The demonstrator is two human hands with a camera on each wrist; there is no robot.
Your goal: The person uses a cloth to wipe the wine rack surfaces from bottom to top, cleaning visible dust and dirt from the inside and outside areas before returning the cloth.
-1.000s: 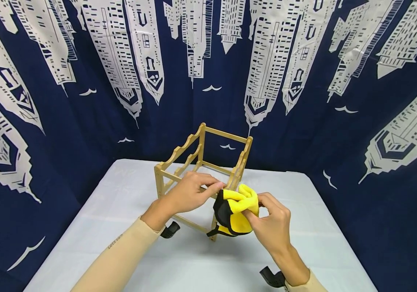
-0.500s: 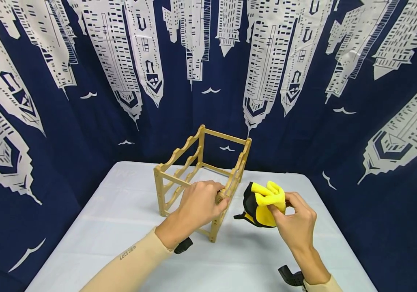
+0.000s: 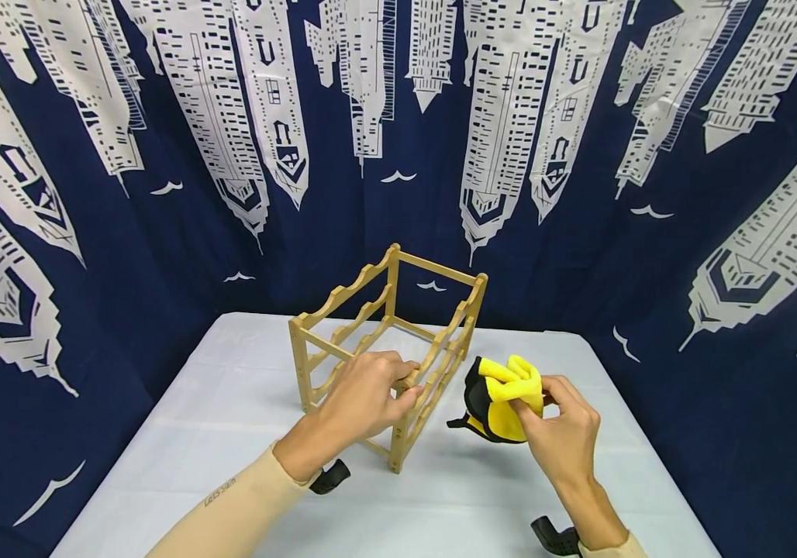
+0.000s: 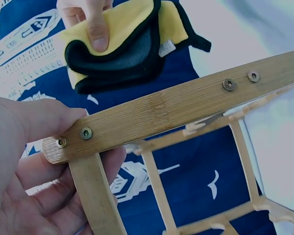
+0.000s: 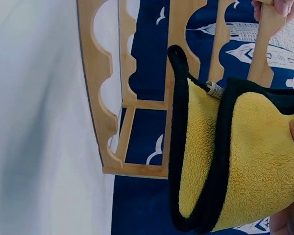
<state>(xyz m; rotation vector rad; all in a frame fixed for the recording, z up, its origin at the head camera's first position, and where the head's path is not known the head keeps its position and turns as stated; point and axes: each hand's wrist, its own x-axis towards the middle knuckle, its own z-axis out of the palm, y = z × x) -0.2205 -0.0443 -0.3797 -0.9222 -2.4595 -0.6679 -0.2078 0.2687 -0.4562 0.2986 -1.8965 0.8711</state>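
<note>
Forearms (image 3: 238,508) extended forward; left hand (image 3: 363,395) grips wooden rack (image 4: 157,110) by corner, right hand (image 3: 566,430) pinches yellow cloth (image 3: 506,418).

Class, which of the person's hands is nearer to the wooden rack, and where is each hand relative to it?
Left. The left hand grips the wooden rack at its near right corner; the right hand is apart, to its right, holding the yellow cloth.

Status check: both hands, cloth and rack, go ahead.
Left hand gripping wooden rack at near right corner. Right hand pinching folded yellow-and-black cloth, apart from rack. No obstacle seen between them.
</note>
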